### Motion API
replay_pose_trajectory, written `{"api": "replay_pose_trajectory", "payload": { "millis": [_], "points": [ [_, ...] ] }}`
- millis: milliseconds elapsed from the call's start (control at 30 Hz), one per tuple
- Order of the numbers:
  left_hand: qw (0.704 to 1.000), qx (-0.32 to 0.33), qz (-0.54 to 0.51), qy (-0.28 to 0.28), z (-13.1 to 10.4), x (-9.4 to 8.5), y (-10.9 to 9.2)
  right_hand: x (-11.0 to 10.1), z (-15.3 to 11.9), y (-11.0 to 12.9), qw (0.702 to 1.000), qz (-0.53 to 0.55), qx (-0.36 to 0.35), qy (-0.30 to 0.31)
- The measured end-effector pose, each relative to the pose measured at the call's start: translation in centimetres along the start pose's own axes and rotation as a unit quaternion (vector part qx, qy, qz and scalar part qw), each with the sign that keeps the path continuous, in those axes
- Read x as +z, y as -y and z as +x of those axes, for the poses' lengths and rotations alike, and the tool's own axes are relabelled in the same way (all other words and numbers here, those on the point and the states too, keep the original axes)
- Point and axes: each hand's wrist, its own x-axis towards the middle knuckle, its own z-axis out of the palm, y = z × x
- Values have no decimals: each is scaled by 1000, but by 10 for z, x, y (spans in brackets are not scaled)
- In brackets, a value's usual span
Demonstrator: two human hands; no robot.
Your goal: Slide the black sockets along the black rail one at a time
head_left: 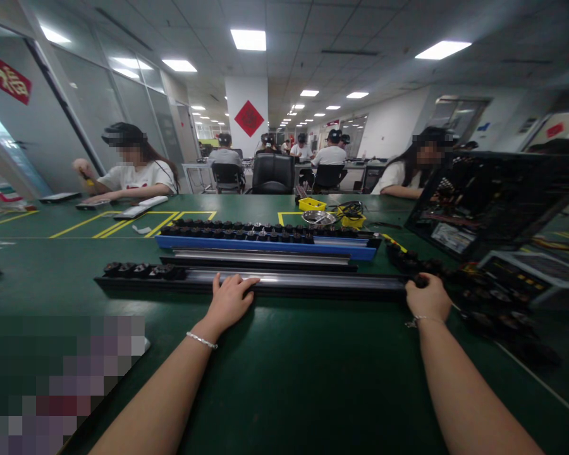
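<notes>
A long black rail (322,283) with a shiny metal channel lies across the green table, several black socket-like modules (141,270) seated at its left end. My left hand (231,299) rests on the middle of this rail, fingers spread and nothing in them. At the right end, my right hand (429,299) is closed around a small black module (421,280), partly hidden by the fingers. Just behind lies a shorter black rail (260,257). Beyond it is a blue rail (341,251) carrying rows of similar black modules (246,232).
Loose black modules (502,309) are heaped at the right, near a metal-cased unit (526,272) and an open computer case (497,196). Yellow trays (312,204) and a metal bowl (318,218) stand farther back. Two people sit across the table; a blurred patch covers the lower left.
</notes>
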Motion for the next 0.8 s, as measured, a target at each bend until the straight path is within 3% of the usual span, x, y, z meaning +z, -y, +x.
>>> {"api": "replay_pose_trajectory", "payload": {
  "millis": [433, 800],
  "points": [
    [1000, 3, 6, -5, 0, 0, 0, 3, 8, -10, 999, 29, -4, -25],
    [1000, 3, 7, -2, -1, 0, 0, -3, 15, -17, 997, 46, 38, -51]
  ]
}}
